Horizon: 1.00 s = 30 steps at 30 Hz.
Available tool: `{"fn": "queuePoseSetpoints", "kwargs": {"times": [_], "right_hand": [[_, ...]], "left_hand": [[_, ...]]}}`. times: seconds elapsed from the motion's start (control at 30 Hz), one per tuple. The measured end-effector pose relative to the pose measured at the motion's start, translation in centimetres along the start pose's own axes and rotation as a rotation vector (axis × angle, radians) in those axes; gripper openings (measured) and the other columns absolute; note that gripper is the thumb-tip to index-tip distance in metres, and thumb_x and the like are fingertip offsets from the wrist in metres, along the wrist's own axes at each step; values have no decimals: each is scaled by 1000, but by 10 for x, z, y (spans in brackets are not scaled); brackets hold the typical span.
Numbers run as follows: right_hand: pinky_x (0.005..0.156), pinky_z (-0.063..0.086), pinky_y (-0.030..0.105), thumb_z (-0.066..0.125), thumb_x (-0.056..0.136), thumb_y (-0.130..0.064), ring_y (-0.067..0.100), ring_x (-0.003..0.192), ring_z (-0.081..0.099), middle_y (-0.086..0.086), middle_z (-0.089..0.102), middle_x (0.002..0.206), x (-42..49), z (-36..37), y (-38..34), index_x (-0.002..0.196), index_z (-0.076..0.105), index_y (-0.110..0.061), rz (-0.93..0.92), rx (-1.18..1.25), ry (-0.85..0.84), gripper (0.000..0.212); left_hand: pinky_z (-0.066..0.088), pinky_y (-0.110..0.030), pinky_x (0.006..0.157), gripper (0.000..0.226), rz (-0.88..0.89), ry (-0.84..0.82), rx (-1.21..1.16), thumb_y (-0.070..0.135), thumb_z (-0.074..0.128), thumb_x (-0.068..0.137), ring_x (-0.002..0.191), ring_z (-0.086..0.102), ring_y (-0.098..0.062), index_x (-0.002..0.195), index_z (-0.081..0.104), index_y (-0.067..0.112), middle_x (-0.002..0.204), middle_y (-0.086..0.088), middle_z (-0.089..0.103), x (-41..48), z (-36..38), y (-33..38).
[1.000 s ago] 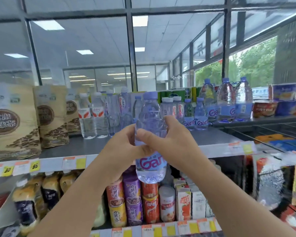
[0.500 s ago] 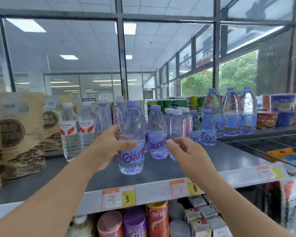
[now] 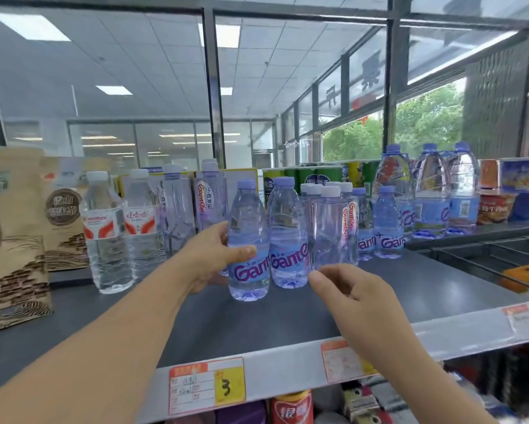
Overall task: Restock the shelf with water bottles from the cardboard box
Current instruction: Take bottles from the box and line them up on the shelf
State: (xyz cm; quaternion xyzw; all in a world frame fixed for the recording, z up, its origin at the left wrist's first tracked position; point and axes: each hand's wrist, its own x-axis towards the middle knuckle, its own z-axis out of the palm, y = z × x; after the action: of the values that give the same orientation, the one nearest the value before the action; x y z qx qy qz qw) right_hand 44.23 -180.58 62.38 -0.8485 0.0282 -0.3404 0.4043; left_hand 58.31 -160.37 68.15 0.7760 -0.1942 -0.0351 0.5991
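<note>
Dark grey smooth metal shelf (image 3: 257, 322), pale front rail carrying a yellow-and-white paper price tag (image 3: 206, 385). Task item: clear, ribbed plastic water bottle with lilac screw cap and blue label in purple lettering (image 3: 247, 240); upright, its lobed base on the shelf, front of the row. A matching lilac-capped bottle (image 3: 288, 240) stands just beside it on the right; cannot tell whether they touch. Left hand (image 3: 212, 255): grip clamped on the water bottle at mid-height, thumb across the front above the label, fingers wrapped behind. Right hand (image 3: 352, 296): held over the shelf near the bottles, fingers loosely curled, grip slack, holding nothing, touching nothing. Far left: matt brown kraft-paper pouches (image 3: 11, 240); then clear white-capped bottles with red-and-white labels (image 3: 107, 234).
</note>
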Motion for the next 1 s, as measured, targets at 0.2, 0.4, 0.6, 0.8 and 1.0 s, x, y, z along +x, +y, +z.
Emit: {"fn": "queuePoseSetpoints", "kwargs": {"times": [0.2,0.4,0.6,0.8,1.0], "right_hand": [[81,50,24,56,82,-57,-4,88,62,-19,71,91,-4,0,3,103,72,-27,-25,20,35,40],[74,46,16,52,79,-60,-5,84,61,-18,70,89,-8,2,3,98,73,-27,-58,-3,54,43],[76,49,23,56,83,-55,-1,84,62,-16,70,87,-7,1,-2,98,74,-25,-56,-47,58,38],[81,52,26,62,90,-42,0,88,63,-13,71,92,-18,-11,-10,105,73,-21,-77,-29,30,28],[81,54,33,63,90,-40,8,87,66,-7,72,90,-68,-41,-9,100,73,-18,-100,80,-21,26]], "left_hand": [[57,-63,83,46,-14,92,3,18,79,84,103,69,-30,122,55,26,122,-5,65,15,8,-3],[59,-60,78,28,0,107,17,16,77,86,94,72,-26,99,58,32,108,-5,71,18,8,-7],[55,-27,44,37,-16,87,-46,11,77,85,63,72,-4,92,53,38,91,9,72,7,11,-6],[51,-52,87,94,13,150,-30,23,79,85,103,54,-21,156,19,39,147,-2,41,-44,18,13],[55,-47,84,82,69,150,-81,23,75,88,105,60,-19,154,28,33,151,-6,42,-127,55,27]]}}
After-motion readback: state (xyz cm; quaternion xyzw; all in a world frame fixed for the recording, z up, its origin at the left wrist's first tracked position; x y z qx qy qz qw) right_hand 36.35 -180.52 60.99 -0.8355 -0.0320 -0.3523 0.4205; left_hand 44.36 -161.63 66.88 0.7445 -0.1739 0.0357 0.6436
